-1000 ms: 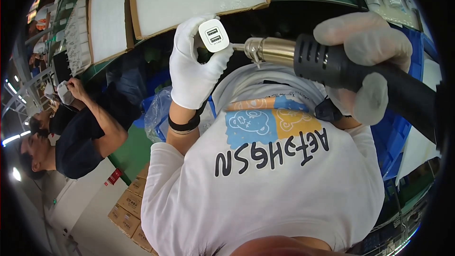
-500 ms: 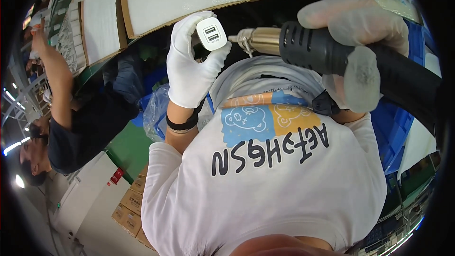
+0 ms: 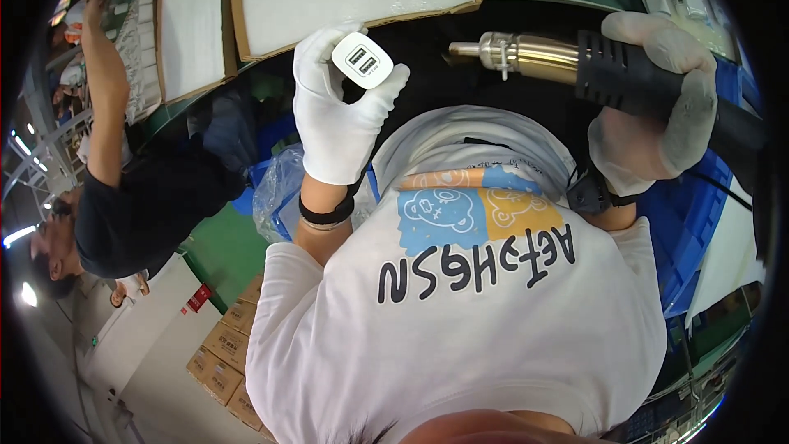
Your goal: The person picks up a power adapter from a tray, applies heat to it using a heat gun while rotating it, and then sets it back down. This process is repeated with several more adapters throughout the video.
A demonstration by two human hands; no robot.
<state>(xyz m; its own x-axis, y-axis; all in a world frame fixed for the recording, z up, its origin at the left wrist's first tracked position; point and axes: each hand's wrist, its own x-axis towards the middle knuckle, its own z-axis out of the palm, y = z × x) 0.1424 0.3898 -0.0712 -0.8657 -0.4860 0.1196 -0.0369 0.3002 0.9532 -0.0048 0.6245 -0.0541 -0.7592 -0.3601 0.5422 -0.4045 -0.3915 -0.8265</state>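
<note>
Charger block (image 3: 362,58), white, two ports: pinched at its edges by gloved left hand (image 3: 341,115), raised left of heat gun (image 3: 575,66). Right hand (image 3: 649,115) clenched round gun's black body. Block looks light, rigid, smooth; edges give safest hold.

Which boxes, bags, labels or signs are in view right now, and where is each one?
Brown cardboard boxes: stacked at lower left on the floor, small pale labels on their sides.
Red tag: small, just above those boxes.
Shallow cardboard trays: top, brown rims, white lining.
Clear plastic bag: crumpled, below the left hand.
Blue crate: right side, under the right hand.
No screens.
</note>
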